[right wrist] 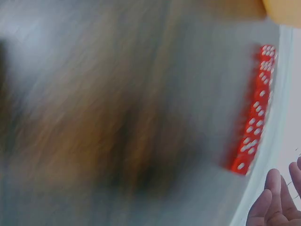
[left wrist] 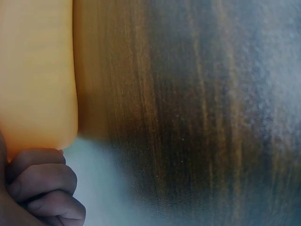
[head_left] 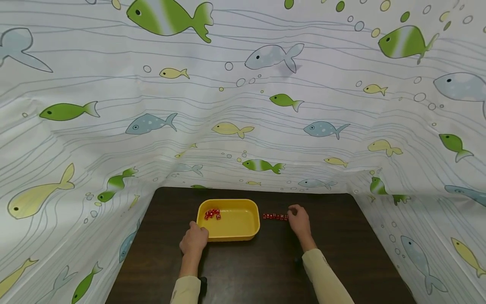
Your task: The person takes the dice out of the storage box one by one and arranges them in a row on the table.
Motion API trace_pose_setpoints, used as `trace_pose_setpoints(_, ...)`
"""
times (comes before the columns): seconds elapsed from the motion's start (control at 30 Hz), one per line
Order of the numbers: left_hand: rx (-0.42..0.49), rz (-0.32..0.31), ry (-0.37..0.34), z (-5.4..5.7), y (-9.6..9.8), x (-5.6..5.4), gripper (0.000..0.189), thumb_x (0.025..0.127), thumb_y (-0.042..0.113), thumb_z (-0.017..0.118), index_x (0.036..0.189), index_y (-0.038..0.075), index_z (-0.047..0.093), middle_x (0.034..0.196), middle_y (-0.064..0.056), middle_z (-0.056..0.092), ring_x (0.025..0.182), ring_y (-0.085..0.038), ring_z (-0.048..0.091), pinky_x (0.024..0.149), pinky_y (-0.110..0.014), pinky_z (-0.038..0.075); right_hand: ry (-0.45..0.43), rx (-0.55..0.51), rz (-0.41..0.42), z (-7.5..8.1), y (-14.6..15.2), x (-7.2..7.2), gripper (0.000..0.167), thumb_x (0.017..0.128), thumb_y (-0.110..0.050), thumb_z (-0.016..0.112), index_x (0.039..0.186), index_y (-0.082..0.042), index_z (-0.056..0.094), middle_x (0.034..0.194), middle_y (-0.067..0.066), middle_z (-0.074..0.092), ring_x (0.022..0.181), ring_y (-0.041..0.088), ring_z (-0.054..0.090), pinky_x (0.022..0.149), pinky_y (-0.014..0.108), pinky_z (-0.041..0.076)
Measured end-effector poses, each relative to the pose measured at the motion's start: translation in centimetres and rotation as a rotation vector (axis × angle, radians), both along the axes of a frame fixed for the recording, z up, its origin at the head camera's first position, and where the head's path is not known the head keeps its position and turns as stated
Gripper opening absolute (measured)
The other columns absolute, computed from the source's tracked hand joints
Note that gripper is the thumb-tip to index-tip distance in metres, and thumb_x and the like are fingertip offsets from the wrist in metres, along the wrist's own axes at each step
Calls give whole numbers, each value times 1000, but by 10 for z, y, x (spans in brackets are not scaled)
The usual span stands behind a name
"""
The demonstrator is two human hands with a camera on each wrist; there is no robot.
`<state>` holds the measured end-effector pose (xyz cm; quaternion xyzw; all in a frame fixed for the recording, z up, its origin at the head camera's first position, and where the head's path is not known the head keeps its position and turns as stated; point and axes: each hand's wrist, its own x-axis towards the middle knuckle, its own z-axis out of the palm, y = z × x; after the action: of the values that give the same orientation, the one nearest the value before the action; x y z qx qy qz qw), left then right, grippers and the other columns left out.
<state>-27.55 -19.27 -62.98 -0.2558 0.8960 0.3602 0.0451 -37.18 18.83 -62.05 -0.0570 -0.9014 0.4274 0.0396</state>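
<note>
My left hand [head_left: 195, 238] grips the front left corner of a yellow plastic tray [head_left: 228, 240]. In the left wrist view, the curled fingers [left wrist: 44, 176] lie against the tray's end wall. Several red dice [head_left: 211, 214] with white pips sit in a loose group in the left part of the tray. To its right, a straight row of red dice [head_left: 275, 216] lies on the table. My right hand [head_left: 299, 220] is at the right end of that row. The right wrist view shows its loosely bent fingers a little apart from the row, with nothing visible between them.
The dark wood-grain table [head_left: 258, 274] carries the tray near its back edge. A white sheet [head_left: 212, 97] printed with fish rises behind the table and along both sides.
</note>
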Motion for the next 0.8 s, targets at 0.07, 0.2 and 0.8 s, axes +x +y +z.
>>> trace_pose_setpoints(0.07,-1,-2,3,0,-1,0,45,104,25,49,133,-8,46,87,-18,57,73,-33,58,69,-47,47,19,-11,2,3,-8,-1,34,107,-21,56,135,-3,67,139,22,62,120,39,61,96,58,50)
trace_pose_setpoints(0.2,1,-4,3,0,-3,1,45,104,26,49,133,-8,45,87,-18,57,72,-33,57,69,-47,46,65,-19,19,10,-26,-3,30,107,-20,58,130,-6,70,129,17,68,108,32,63,87,50,51)
trace_pose_setpoints(0.8,1,4,20,-1,-3,1,45,104,25,47,134,-9,47,83,-16,55,68,-32,55,64,-43,42,83,129,125,28,-124,-3,19,101,-24,70,118,-17,75,111,3,74,88,19,63,82,43,57)
